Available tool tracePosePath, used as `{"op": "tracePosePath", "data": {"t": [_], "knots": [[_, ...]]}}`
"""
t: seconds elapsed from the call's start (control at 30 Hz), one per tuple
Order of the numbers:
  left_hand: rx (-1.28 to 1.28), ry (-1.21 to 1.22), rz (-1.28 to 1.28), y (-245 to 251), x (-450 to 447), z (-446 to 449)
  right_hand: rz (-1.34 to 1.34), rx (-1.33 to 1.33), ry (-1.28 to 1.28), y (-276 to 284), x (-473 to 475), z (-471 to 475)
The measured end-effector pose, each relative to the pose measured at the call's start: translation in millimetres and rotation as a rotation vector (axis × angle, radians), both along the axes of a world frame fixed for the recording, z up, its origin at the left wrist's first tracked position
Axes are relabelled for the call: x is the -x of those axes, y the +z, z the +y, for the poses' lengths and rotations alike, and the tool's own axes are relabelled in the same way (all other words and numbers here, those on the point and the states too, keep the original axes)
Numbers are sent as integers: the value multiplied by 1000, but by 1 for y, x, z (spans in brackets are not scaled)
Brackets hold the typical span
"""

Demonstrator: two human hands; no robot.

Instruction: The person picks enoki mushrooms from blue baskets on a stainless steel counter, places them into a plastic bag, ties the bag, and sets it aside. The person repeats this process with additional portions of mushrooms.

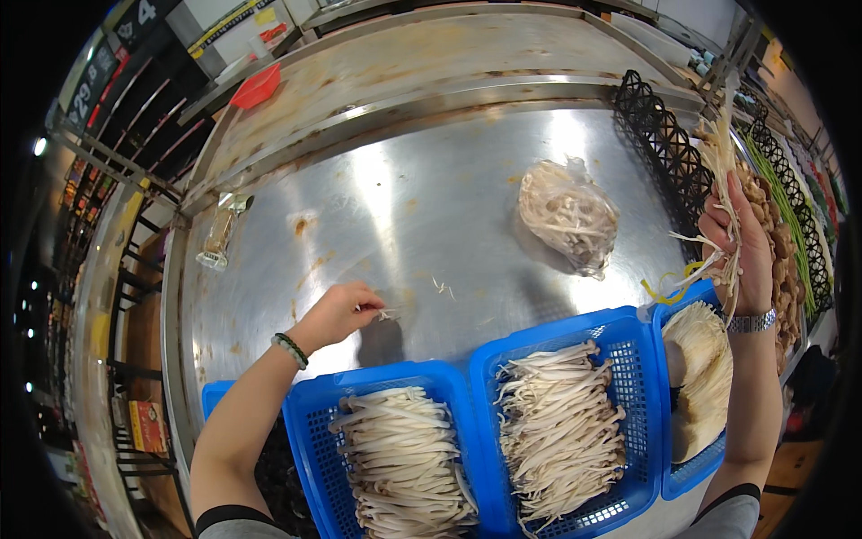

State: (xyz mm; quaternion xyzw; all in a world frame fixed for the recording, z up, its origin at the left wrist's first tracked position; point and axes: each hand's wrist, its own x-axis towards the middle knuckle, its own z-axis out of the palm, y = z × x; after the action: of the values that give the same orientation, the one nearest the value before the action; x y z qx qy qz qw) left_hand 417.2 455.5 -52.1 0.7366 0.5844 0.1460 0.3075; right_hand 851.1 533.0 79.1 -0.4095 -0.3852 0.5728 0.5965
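Note:
My left hand (343, 311), with a beaded bracelet at the wrist, pinches a few thin white mushroom bits (386, 314) above the metal table. Far to the right, my right hand (741, 242) is closed around a bunch of long thin mushrooms (722, 151); a yellow tie (667, 293) hangs near it. Loose mushroom scraps (442, 288) lie between my hands. A clear plastic bag of mushrooms (569, 215) rests on the table. Nearer me, two blue baskets (479, 404) hold long white-stemmed mushrooms (407, 458), (562, 424) in rows.
Another blue basket (697, 475) at the right holds large pale mushrooms (700, 377). A black lattice divider (663, 148) borders the table beside brown mushrooms (784, 269) and green stalks (781, 195). A small wrapped package (221, 232) lies at the left, a red tray (257, 87) behind it.

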Motion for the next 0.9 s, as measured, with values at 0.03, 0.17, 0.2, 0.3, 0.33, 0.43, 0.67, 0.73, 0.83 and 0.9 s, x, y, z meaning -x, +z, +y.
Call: {"op": "tracePosePath", "data": {"t": [0.03,0.17,0.2,0.3,0.33,0.43,0.67,0.73,0.83,0.9], "knots": [[4,-24,14,-3,1,-4,14,-42,53,0,1,0],[-41,-62,47,-12,-5,-9,-32,30,49,4,6,-3],[-41,-69,106,-13,-7,-9,-5,37,15,4,8,-4],[-121,-183,272,-15,-13,-6,-15,17,35,5,12,-6],[-6,-63,135,-14,-15,-4,-23,13,4,4,13,-7],[295,325,-438,-10,-19,4,-41,-5,-13,5,11,-8],[196,694,-1693,10,-22,13,68,-80,56,8,-7,-14],[218,663,-1702,11,-24,15,42,-71,48,7,-10,-15],[366,584,-1540,9,-28,24,50,-86,54,5,-11,-17],[483,553,-1431,5,-31,33,49,-91,65,5,-12,-18]]}}
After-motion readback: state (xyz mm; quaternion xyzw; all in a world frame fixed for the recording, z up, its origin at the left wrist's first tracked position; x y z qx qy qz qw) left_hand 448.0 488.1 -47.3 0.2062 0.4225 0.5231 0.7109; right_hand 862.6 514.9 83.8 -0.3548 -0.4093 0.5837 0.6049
